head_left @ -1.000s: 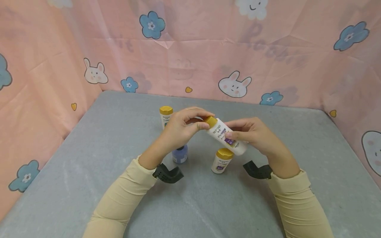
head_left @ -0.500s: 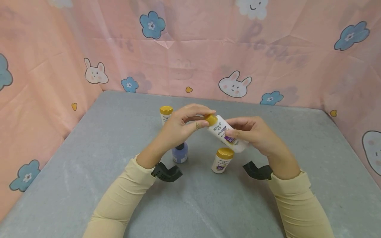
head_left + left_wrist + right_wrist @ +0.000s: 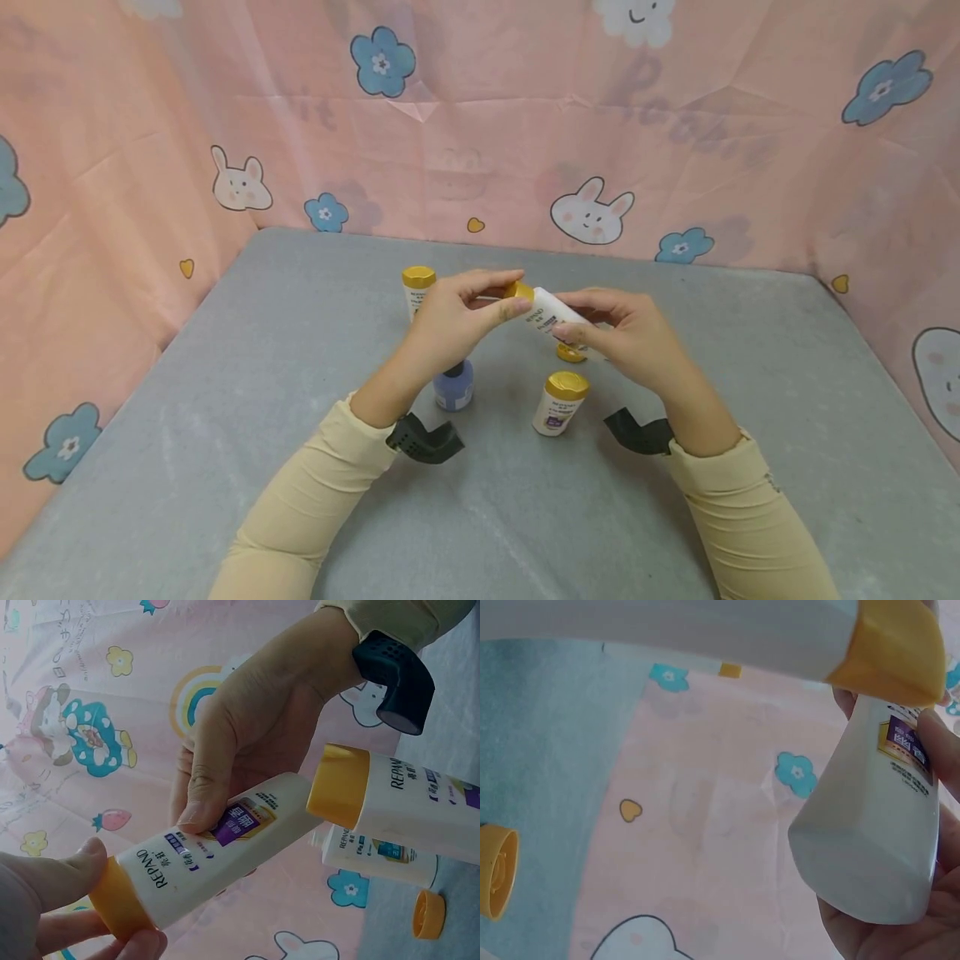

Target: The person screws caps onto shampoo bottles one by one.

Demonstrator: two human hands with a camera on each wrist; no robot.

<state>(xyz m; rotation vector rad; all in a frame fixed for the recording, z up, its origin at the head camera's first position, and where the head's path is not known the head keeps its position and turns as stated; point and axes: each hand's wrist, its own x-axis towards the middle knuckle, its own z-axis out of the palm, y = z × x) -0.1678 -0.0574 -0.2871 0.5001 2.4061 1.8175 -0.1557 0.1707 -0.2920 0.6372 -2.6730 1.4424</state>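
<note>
A white bottle [image 3: 553,315] with a purple label hangs tilted above the table, its gold cap [image 3: 124,900] pointing left. My left hand [image 3: 457,318] pinches that cap between thumb and fingers. My right hand [image 3: 633,337] grips the bottle's body, thumb on the label. Just in front stands a smaller-looking white bottle [image 3: 555,412], gold-capped and purple-labelled. Beneath the held bottle a loose gold cap [image 3: 572,353] lies on the table, partly hidden. In the left wrist view, a white bottle [image 3: 382,851] with a teal label shows a bare neck.
Behind my left hand stands another gold-capped white bottle [image 3: 418,285], partly covered. A small bluish-purple bottle [image 3: 453,388] with a dark top stands near my left wrist. Pink printed cloth [image 3: 465,167] walls the back and sides of the grey table [image 3: 165,417].
Both hands have shifted slightly left with the held bottle, which now lies flatter. The loose gold cap beneath it has come into view. The standing bottles stay in place.
</note>
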